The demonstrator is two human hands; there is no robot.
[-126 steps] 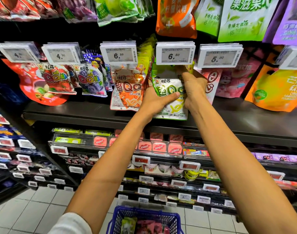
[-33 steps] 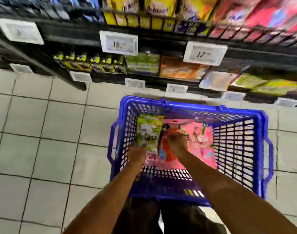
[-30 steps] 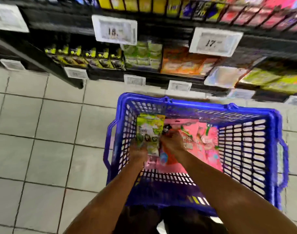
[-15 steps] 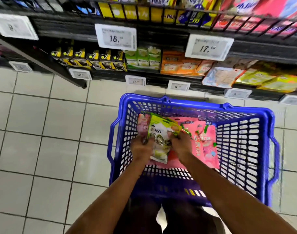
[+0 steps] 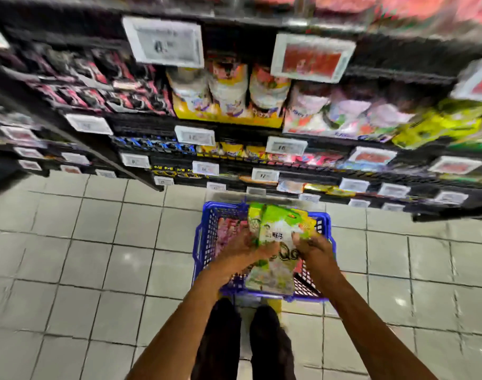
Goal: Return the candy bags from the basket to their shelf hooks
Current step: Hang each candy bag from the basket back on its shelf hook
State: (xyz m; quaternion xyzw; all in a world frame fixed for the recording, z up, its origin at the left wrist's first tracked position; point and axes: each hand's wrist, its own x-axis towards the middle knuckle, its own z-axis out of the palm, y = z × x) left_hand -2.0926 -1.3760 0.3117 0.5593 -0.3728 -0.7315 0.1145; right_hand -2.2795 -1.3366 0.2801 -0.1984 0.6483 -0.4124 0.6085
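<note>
A: Which bag is lifted?
B: The green candy bag [image 5: 278, 242]. Its top is green, its lower part is pale with big "QQ" letters. It is above the blue basket [image 5: 206, 242], the lower end over the near rim. The left hand [image 5: 242, 252] grips its left edge and the right hand [image 5: 313, 249] pinches its right edge.
A: And the other bags?
B: The pink candy bags [image 5: 228, 231] lie inside the basket, at the left side. The basket stands on the tiled floor [image 5: 97, 270]. All is a little blurred
</note>
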